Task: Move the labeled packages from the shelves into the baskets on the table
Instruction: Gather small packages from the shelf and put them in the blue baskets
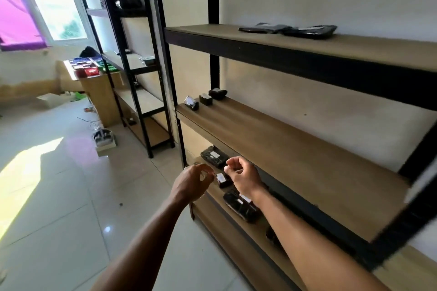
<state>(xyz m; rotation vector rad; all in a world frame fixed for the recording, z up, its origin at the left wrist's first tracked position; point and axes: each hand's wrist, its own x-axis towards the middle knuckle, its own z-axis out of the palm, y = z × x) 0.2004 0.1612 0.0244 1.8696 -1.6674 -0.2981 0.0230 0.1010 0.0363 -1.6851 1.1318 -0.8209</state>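
Low wooden shelf [260,238] holds a small black package [222,179] with a white label, between the left hand [194,182], fingers loosely apart, and the right hand [241,175], fingers curled, grip unclear.

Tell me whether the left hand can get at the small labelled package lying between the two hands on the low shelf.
Probably yes. The left hand hovers empty right beside the small package, and nothing lies between them.
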